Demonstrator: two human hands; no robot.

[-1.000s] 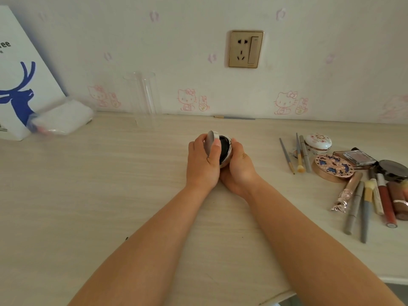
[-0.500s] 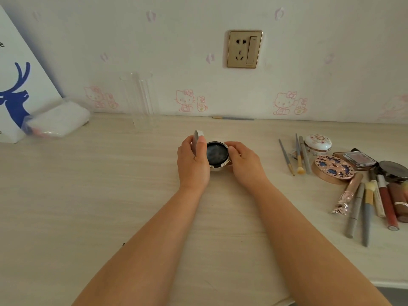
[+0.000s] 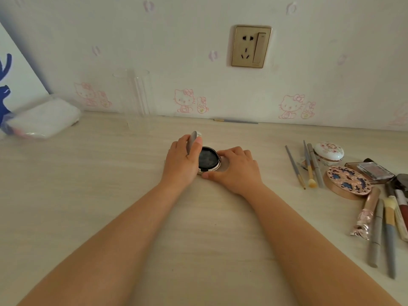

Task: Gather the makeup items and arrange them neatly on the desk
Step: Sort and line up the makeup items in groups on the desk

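our left hand (image 3: 182,160) pinches the round silver compact's (image 3: 208,161) raised lid (image 3: 191,142), our right hand (image 3: 237,166) grips its base; we'd close it gently, seemingly flat on the table (image 3: 88,195).

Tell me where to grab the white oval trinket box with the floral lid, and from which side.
Take the white oval trinket box with the floral lid from above, fingers across its narrower width at the lower body below the lid seam. The domed lid looks smooth and may lift off, so gripping it seems riskier. Come from its far side: the thin makeup brushes lie close on its left and the clear rectangular compact at its near right.
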